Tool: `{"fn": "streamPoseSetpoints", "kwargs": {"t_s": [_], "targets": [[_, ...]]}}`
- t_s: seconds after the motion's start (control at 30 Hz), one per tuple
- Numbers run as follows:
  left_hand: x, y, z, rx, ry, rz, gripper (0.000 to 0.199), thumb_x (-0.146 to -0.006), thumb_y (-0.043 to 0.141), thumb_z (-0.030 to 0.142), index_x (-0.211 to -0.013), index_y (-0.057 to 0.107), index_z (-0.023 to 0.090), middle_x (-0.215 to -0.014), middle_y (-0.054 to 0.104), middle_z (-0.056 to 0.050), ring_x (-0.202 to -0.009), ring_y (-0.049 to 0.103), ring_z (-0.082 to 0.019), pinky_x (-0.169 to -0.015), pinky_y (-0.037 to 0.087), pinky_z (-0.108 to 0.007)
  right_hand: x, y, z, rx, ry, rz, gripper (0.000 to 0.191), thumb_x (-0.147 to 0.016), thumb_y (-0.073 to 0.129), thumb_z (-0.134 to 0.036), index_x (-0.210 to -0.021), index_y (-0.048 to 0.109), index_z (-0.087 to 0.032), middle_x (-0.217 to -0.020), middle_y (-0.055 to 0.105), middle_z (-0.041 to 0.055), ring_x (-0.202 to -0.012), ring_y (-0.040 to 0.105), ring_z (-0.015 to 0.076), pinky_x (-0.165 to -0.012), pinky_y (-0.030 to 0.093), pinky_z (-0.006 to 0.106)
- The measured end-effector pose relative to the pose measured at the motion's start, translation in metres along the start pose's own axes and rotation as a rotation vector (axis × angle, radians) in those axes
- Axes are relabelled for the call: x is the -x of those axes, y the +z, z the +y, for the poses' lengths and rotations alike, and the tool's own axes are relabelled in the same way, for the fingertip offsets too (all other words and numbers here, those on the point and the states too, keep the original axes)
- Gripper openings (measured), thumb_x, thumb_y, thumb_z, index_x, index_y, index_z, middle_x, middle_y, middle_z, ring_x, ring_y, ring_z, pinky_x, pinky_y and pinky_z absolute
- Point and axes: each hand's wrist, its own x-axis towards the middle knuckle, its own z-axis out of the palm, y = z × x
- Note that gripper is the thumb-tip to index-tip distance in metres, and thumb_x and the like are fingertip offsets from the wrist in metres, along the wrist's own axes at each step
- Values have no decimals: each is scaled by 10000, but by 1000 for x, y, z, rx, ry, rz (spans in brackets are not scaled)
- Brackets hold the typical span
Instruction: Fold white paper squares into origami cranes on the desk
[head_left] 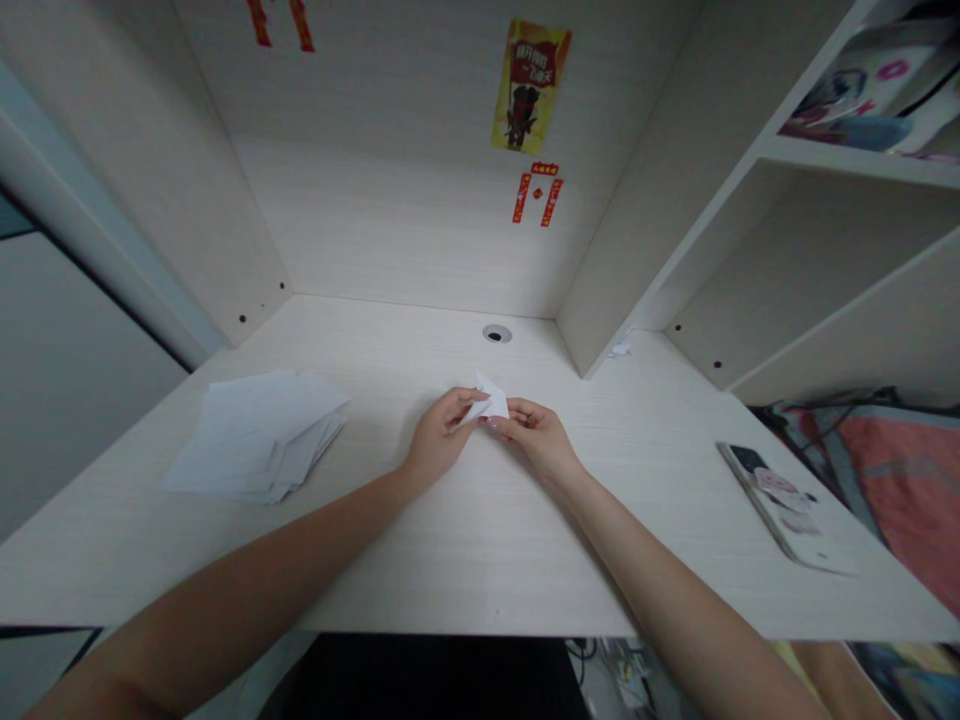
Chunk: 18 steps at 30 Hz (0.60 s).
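Observation:
A small piece of folded white paper [493, 399] is held just above the middle of the desk, with a pointed corner sticking up. My left hand [442, 428] pinches its left side between thumb and fingers. On the other side, my right hand [541, 437] grips the lower right edge, its thumb close to the left fingertips. The fingers cover part of the paper, so its full folded shape cannot be made out.
Loose white sheets [259, 435] lie in an untidy stack at the left of the desk [420, 570]. A phone [784, 510] rests at the right. Behind are a cable hole [496, 334] and an upright divider [600, 290]. Reddish fabric [907, 470] sits beyond the right edge.

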Motion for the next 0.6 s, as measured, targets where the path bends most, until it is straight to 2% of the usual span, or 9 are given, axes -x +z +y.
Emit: {"fn": "streamPoseSetpoints", "kwargs": {"t_s": [0.1,0.2,0.33,0.5,0.6], "targets": [[2,1,3,-37,-2,15,312,-775,565,151,-1085,538,178,-1166,595,-82,-1044,592,-169,-936,453,-313,1,-1,0,104,-58,62,336,-611,740,-396,-840,686,-155,-630,647,5,-505,490,99,-491,371,226],[3,3,5,-93,-6,25,395,-775,586,179,-1163,516,189,-1200,589,-85,-1037,598,-165,-928,463,-304,2,-3,0,287,-147,139,335,-678,684,-422,-893,704,-167,-766,703,50,-581,549,136,-537,417,255],[5,4,10,-192,-34,9,476,-761,628,257,-1221,512,223,-1229,585,-80,-1029,607,-178,-904,482,-302,5,-4,0,501,-292,232,280,-746,621,-419,-925,716,-227,-900,720,47,-653,579,165,-589,449,289],[7,4,9,-212,-127,28,629,-747,651,349,-1325,417,261,-1133,647,-89,-801,678,-163,-752,543,-289,8,-5,-4,669,-436,229,233,-809,568,-362,-957,711,-253,-863,718,45,-700,607,176,-636,477,310],[7,4,4,-196,-146,27,611,-755,643,354,-1318,441,236,-1096,667,-98,-819,683,-184,-750,549,-299,10,-6,-6,736,-500,205,218,-827,552,-318,-972,703,-257,-890,712,44,-804,626,190,-713,494,331]]}}
